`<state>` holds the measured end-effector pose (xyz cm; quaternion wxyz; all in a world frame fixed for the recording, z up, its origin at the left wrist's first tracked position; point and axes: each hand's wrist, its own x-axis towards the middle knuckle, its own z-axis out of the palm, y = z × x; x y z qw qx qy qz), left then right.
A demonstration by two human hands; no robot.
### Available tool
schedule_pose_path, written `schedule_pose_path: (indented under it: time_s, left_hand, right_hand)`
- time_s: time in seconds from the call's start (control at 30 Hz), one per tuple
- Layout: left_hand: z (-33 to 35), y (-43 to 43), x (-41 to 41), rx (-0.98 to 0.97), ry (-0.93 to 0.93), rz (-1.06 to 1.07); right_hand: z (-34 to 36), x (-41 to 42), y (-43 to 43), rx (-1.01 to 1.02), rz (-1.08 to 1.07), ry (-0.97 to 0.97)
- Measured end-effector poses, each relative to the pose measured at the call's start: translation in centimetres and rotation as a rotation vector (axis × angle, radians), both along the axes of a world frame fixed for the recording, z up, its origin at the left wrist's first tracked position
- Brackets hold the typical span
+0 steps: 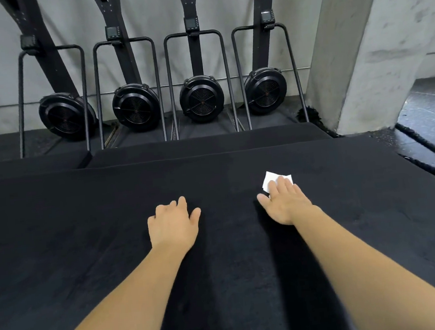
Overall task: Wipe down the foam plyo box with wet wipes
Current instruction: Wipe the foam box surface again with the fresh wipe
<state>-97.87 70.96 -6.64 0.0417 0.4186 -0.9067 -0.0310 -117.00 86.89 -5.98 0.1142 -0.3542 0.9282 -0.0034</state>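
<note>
The black foam plyo box (pixel 85 229) fills the lower part of the head view, its flat top facing me. A white wet wipe (pixel 271 179) lies on the top, right of centre. My right hand (pixel 284 202) presses flat on the wipe with straight fingers, covering its near part. My left hand (pixel 172 222) rests on the box top to the left of it, fingers bent loosely, holding nothing.
Beyond the box's far edge lie lower black pads (pixel 204 146). Several black fan-wheel exercise machines (pixel 201 99) stand against the grey wall. A concrete pillar (pixel 364 54) rises at the right, with dark floor (pixel 427 112) beside it.
</note>
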Motion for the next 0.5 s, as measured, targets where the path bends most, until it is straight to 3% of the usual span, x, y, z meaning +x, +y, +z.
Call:
schedule_pose_path:
  time_s: [0.17, 0.33, 0.5]
  left_hand:
    - [-1.6, 0.6, -0.1, -0.164, 0.093, 0.037]
    - [-1.7, 0.7, 0.1, -0.209, 0.143, 0.062]
    - [-2.0, 0.5, 0.2, -0.177, 0.101, 0.058]
  right_hand:
    - [-0.5, 3.9, -3.4, 0.046, -0.066, 0.025]
    - [-1.0, 8.6, -7.6, 0.018, 0.145, -0.023]
    - [-0.2, 7.8, -8.1, -0.020, 0.370, -0.076]
